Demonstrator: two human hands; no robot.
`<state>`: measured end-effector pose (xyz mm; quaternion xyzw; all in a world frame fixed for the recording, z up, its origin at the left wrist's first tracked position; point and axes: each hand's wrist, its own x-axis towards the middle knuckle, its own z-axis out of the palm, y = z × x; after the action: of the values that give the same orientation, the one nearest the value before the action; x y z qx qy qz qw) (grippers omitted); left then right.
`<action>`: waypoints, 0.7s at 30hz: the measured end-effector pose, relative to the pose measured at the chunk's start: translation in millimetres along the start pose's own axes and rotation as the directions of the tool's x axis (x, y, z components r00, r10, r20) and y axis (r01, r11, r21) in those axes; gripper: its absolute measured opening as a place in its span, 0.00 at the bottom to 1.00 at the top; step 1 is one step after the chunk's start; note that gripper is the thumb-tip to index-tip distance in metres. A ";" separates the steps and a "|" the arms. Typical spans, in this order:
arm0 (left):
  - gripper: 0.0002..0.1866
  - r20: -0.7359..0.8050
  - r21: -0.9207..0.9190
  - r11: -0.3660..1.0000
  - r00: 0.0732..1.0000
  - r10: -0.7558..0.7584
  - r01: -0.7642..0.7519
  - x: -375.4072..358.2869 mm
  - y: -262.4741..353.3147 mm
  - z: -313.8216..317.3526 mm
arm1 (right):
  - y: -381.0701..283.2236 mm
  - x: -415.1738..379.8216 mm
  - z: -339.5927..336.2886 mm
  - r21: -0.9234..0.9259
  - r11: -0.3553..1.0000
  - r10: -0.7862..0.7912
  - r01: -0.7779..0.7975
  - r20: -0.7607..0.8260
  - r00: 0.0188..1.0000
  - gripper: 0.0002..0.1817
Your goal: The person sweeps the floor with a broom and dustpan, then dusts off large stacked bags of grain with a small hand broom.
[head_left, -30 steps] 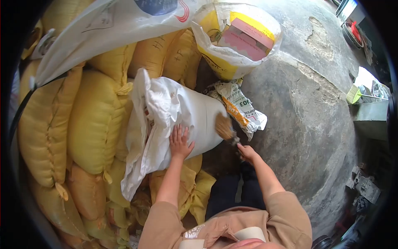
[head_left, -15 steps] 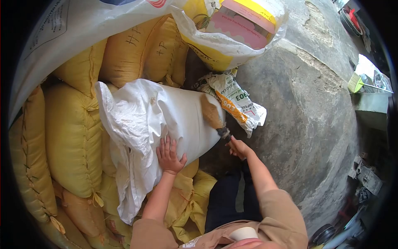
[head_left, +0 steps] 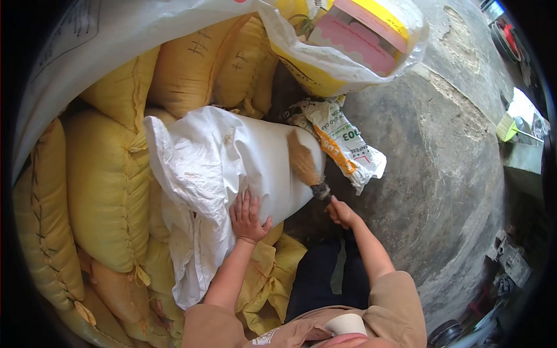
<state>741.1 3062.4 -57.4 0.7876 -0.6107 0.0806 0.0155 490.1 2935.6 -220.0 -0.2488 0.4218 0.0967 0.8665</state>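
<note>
A large white sack (head_left: 270,153) lies on its side, with its loose, crumpled end (head_left: 194,168) toward the left. My left hand (head_left: 248,217) rests flat on the sack near that crumpled part, fingers extended and holding nothing. The fingers of my right hand (head_left: 342,211) are wrapped around the dark handle of a short hand broom (head_left: 303,159). Its tan head, somewhat blurred, lies over the right end of the white sack. Just beyond it is a crumpled white, orange and green printed bag (head_left: 342,142).
Stuffed yellow sacks (head_left: 104,191) with stitched seams are stacked at the left and behind. An open plastic bag (head_left: 325,72) holding pink boxes (head_left: 354,43) stands at the top. Rough concrete floor (head_left: 429,174) spreads to the right. A green-bristled brush (head_left: 506,127) is at the far right.
The view has shifted slightly, so most things appear further right. The broom stays over the sack's right end, with its head at a slightly different angle. My left hand remains on the sack.
</note>
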 end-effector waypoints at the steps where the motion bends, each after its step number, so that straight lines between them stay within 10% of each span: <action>1: 0.35 0.005 -0.008 1.000 1.000 0.011 -0.011 0.4 0.1 -0.1 | -1.5 -0.2 -7.8 -0.037 0.999 0.027 -0.032 -0.129 0.991 0.32; 4: 0.35 -0.010 -0.027 1.000 1.000 0.008 -0.009 0.0 -0.5 1.1 | 17.1 43.2 -48.0 -0.402 0.885 -0.092 -0.235 -0.645 0.758 0.32; 7: 0.32 -0.024 -0.048 0.999 1.000 0.007 -0.008 2.5 -0.1 -1.2 | -39.7 -12.1 -15.2 -0.016 1.000 0.007 -0.012 -0.296 0.955 0.31; 11: 0.35 -0.015 -0.040 0.999 1.000 -0.003 0.002 -0.6 -1.3 -0.2 | -117.6 -86.8 32.3 -0.023 0.998 -0.048 0.054 0.205 0.978 0.31; 14: 0.35 -0.041 -0.081 0.997 0.999 0.008 -0.011 -0.6 -0.8 -2.8 | -106.7 -52.2 -3.5 -0.175 0.972 0.162 -0.160 -0.004 0.987 0.29; 18: 0.34 -0.107 -0.167 0.986 0.994 0.002 -0.020 4.2 -3.4 0.0 | -86.2 -38.3 -41.5 -0.439 0.894 -0.138 -0.086 -0.454 0.880 0.26; 21: 0.34 -0.086 -0.154 0.988 0.996 -0.011 -0.002 1.5 -1.3 1.8 | -126.7 -86.0 17.6 -0.199 0.980 -0.030 -0.013 -0.212 0.977 0.28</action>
<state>742.9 3061.1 -58.9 0.7811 -0.6122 0.0671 0.1026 496.2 2839.5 -99.6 -0.3449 0.4997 0.1075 0.7873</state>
